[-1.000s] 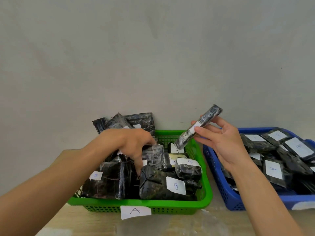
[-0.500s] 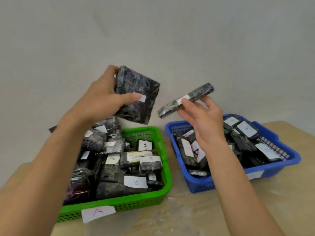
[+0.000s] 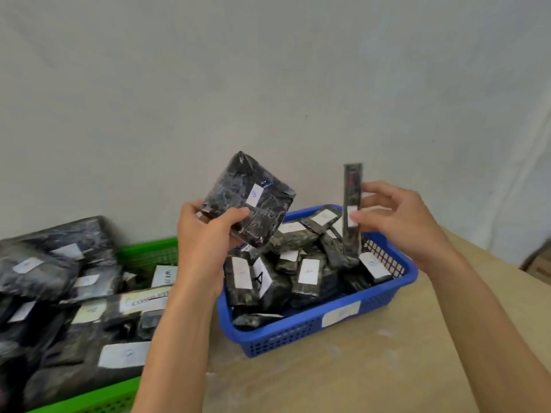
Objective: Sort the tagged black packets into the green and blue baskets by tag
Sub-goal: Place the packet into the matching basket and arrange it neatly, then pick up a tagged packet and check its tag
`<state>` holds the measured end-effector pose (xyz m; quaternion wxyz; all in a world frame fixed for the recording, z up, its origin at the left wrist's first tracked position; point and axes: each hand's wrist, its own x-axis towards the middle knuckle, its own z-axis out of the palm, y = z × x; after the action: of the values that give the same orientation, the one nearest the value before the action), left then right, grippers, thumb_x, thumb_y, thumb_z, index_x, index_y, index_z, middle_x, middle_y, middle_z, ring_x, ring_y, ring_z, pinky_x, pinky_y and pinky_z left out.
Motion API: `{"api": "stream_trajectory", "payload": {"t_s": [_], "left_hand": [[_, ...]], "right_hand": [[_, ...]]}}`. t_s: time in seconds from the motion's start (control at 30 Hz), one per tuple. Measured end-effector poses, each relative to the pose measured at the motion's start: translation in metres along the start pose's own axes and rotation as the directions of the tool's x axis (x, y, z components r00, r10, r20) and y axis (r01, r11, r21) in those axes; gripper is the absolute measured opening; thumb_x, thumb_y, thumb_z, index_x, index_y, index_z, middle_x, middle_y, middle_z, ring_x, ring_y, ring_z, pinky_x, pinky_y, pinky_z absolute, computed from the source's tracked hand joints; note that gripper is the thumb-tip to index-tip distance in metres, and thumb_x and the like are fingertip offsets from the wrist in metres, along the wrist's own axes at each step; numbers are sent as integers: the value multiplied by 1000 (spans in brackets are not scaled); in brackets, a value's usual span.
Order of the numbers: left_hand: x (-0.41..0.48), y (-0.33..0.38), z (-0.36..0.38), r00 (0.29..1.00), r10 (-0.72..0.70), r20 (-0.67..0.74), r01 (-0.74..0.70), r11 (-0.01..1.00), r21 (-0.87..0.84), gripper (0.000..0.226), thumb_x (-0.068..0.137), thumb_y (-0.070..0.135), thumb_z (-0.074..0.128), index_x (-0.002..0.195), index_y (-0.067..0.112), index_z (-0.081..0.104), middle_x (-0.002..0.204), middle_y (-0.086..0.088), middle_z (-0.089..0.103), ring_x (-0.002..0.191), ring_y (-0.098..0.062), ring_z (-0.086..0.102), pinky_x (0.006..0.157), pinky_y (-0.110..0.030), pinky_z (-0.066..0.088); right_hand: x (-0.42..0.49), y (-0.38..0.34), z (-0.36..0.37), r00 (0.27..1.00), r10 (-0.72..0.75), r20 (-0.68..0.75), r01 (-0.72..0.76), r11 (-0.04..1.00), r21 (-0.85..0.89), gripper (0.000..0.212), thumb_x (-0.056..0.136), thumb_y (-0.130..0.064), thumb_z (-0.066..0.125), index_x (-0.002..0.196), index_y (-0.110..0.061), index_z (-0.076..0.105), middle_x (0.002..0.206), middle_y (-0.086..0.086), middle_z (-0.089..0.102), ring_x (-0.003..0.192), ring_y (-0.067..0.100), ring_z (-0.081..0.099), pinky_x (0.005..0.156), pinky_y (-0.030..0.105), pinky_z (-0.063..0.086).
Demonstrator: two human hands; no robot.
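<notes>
While the green basket (image 3: 149,250) sat heaped with tagged packets (image 3: 59,251) at lower left, the left hand (image 3: 205,234) at centre gripped one square packet (image 3: 247,201), tagged B, by its lower corner, above the left end of the blue basket (image 3: 298,335). Right of it, the right hand (image 3: 408,222) pinched one slim packet (image 3: 351,186) upright between thumb and fingertips, its foot among that basket's packets. Two baskets, two hands, two held packets.
</notes>
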<state>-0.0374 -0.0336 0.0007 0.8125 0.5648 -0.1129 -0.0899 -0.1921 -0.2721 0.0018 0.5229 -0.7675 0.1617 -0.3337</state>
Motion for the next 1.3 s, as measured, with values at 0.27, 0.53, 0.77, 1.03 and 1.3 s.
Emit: {"api": "stream_trajectory", "payload": {"t_s": [0.27, 0.53, 0.77, 1.03, 1.3], "left_hand": [[4, -32, 36, 1000, 7, -7, -7, 999, 48, 49, 76, 8, 86, 110, 19, 52, 106, -10, 74, 84, -23, 79, 71, -38, 64], [-1, -44, 23, 945, -107, 310, 4, 949, 315, 54, 69, 15, 87, 109, 26, 52, 98, -1, 79, 84, -21, 79, 71, -39, 63], [-26, -79, 50, 711, -124, 692, -439, 691, 575, 60, 88, 24, 78, 122, 50, 36, 100, 4, 65, 59, -5, 61, 63, -24, 52], [-26, -72, 46, 586, -290, 757, -599, 474, 645, 56, 93, 27, 68, 139, 41, 38, 110, 6, 65, 90, -9, 61, 76, -31, 51], [-23, -61, 39, 588, -367, 721, -593, 412, 692, 67, 73, 37, 60, 140, 38, 50, 126, 14, 29, 122, -18, 27, 99, -33, 35]], "right_hand": [[1, 17, -21, 883, 98, 460, -1, 978, -207, 35, 85, -13, 86, 109, -37, 75, 99, -3, 80, 92, 19, 79, 89, 28, 62], [13, 31, -38, 989, 7, 150, 2, 998, -64, 35, 89, -2, 78, 114, -27, 74, 97, 3, 81, 88, 20, 79, 79, 29, 62], [17, 39, -48, 1000, 26, -13, -25, 999, 29, 33, 91, -2, 76, 116, -25, 73, 97, 4, 81, 88, 16, 78, 76, 27, 64], [16, 35, -41, 996, -85, 27, 81, 989, 123, 37, 89, -2, 79, 115, -28, 75, 103, 4, 81, 95, 21, 79, 82, 30, 63], [15, 29, -36, 983, -184, 26, 182, 980, 76, 38, 87, 0, 80, 115, -26, 75, 107, 0, 81, 98, 18, 78, 89, 26, 60]]}}
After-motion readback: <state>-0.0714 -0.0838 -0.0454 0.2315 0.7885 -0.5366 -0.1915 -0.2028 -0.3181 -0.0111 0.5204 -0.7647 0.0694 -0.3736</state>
